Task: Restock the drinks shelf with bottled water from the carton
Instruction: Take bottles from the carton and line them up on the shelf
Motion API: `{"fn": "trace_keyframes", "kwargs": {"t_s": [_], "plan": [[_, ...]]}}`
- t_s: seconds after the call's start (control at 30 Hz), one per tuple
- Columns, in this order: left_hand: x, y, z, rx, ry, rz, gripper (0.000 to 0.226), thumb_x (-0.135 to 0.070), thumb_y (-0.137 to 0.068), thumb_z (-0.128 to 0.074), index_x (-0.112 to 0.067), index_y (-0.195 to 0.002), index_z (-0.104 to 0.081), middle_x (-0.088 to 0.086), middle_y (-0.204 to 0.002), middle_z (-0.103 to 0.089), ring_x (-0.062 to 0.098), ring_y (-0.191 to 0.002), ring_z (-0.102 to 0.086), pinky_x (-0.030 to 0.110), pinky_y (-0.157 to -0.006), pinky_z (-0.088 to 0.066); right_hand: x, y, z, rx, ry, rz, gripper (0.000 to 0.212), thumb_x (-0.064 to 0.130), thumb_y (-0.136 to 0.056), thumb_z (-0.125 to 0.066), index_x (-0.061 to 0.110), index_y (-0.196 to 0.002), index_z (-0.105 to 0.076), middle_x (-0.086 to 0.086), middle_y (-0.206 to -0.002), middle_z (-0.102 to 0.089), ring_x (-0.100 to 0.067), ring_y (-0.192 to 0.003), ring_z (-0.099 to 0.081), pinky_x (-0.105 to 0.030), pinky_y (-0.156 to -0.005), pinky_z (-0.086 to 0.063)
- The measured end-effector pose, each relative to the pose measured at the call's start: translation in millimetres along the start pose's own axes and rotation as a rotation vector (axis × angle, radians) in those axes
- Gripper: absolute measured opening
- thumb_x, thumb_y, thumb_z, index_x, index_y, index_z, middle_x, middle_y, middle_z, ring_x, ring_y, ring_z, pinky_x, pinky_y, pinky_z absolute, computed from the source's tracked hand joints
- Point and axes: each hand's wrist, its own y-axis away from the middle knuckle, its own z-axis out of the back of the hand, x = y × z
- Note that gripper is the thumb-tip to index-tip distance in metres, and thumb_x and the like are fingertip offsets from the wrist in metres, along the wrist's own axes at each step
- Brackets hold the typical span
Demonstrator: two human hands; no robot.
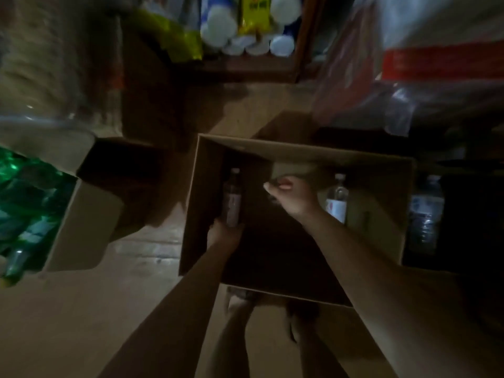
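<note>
Two arms reach down into the open carton [297, 150] on the floor, and that box fills the middle of my view. Up top, the wooden shelf [256, 67] carries white-capped bottles [218, 27], blurred. Off to the left, another box [90, 214] with green bottles. Inside the carton, one water bottle [337, 199] stands against the right wall, apart from both hands. My left hand [225, 233] wraps its fingers around the base of a second bottle [232, 199] by the left wall. My right hand [290, 196] is curled, thumb tucked; I cannot tell whether it pinches anything.
</note>
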Motion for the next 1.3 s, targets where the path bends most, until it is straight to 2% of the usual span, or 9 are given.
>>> {"fn": "trace_keyframes", "kwargs": {"t_s": [0.37, 0.47, 0.63, 0.7, 0.77, 1.0, 1.13, 1.23, 1.3], "plan": [[21.9, -137.9, -93.1, -0.052, -0.025, 0.199, 0.060, -0.024, -0.101, -0.038, 0.000, -0.149, -0.012, 0.020, -0.155, -0.013, 0.037, -0.142, -0.019, 0.043, -0.117, -0.017, -59.0, -94.5, -9.2, -0.018, -0.054, 0.031, 0.057, 0.040, -0.080, -0.073, 0.010, -0.126, -0.057, -0.006, -0.128, -0.060, -0.017, -0.114, -0.058, -0.026, -0.092, -0.044], [15.0, -141.5, -101.2, -0.122, -0.003, 0.167, 0.064, -0.023, -0.097, -0.048, -0.001, -0.148, -0.018, 0.021, -0.153, -0.018, 0.036, -0.141, -0.023, 0.040, -0.113, -0.023, -58.9, -103.5, -3.4, -0.045, -0.039, 0.047, 0.060, 0.044, -0.080, -0.072, 0.012, -0.128, -0.056, -0.005, -0.128, -0.060, -0.017, -0.115, -0.056, -0.027, -0.093, -0.044], [6.8, -137.1, -121.0, -0.016, 0.100, 0.169, 0.086, -0.032, -0.096, -0.052, -0.004, -0.149, 0.010, 0.022, -0.149, -0.030, 0.036, -0.135, -0.036, 0.042, -0.107, -0.032, -53.3, -99.9, 2.3, -0.001, -0.032, 0.056, 0.061, 0.045, -0.079, -0.072, 0.013, -0.128, -0.055, -0.003, -0.128, -0.058, -0.017, -0.116, -0.055, -0.028, -0.096, -0.044], [4.5, -128.5, -122.3, 0.050, 0.090, 0.182, 0.084, -0.038, -0.088, -0.063, -0.010, -0.149, -0.013, 0.016, -0.136, -0.049, 0.034, -0.121, -0.052, 0.041, -0.100, -0.045, -52.0, -91.7, 9.0, -0.006, -0.039, 0.058, 0.062, 0.046, -0.078, -0.072, 0.015, -0.128, -0.055, -0.002, -0.127, -0.058, -0.017, -0.115, -0.055, -0.031, -0.098, -0.045], [-4.2, -112.0, -111.8, 0.093, 0.186, 0.188, 0.053, -0.035, -0.080, -0.073, -0.013, -0.121, -0.048, 0.008, -0.112, -0.062, 0.026, -0.100, -0.062, 0.040, -0.085, -0.054, -49.3, -80.5, 15.1, -0.023, -0.066, 0.024, 0.062, 0.048, -0.077, -0.073, 0.017, -0.128, -0.054, -0.003, -0.125, -0.059, -0.019, -0.114, -0.057, -0.037, -0.099, -0.047], [-36.1, -21.2, -70.7, 0.517, 0.662, 0.250, 0.024, -0.012, -0.078, -0.074, -0.008, -0.097, -0.060, 0.010, -0.091, -0.065, 0.022, -0.081, -0.064, 0.037, -0.078, -0.053, -20.9, -9.0, 44.5, 0.007, -0.133, -0.032, 0.055, 0.044, -0.078, -0.074, 0.016, -0.122, -0.057, -0.003, -0.116, -0.062, -0.019, -0.107, -0.059, -0.027, -0.078, -0.045], [-49.5, 47.4, -32.5, 0.680, 0.672, 0.237, 0.043, -0.013, -0.075, -0.076, -0.005, -0.113, -0.057, 0.015, -0.103, -0.068, 0.028, -0.094, -0.067, 0.043, -0.086, -0.053, 7.7, 39.1, 63.9, -0.013, -0.153, -0.029, 0.057, 0.038, -0.078, -0.076, 0.011, -0.125, -0.059, -0.004, -0.122, -0.061, -0.020, -0.113, -0.057, -0.034, -0.097, -0.047], [-56.2, 101.5, -2.3, 0.748, 0.618, 0.162, 0.032, -0.009, -0.080, -0.070, -0.002, -0.109, -0.057, 0.017, -0.104, -0.064, 0.030, -0.097, -0.063, 0.040, -0.085, -0.053, 32.0, 75.1, 76.9, -0.009, -0.176, 0.010, 0.029, 0.032, -0.080, -0.075, 0.018, -0.103, -0.065, 0.008, -0.098, -0.064, -0.013, -0.099, -0.060, -0.024, -0.079, -0.047], [-60.2, 140.1, 21.8, 0.767, 0.542, 0.071, 0.027, -0.012, -0.082, -0.070, -0.008, -0.107, -0.059, 0.013, -0.103, -0.067, 0.027, -0.096, -0.066, 0.036, -0.082, -0.056, 47.5, 101.2, 84.2, 0.003, -0.203, 0.043, 0.033, 0.038, -0.074, -0.078, 0.019, -0.099, -0.067, 0.009, -0.095, -0.067, -0.011, -0.095, -0.063, -0.020, -0.070, -0.046]]}}
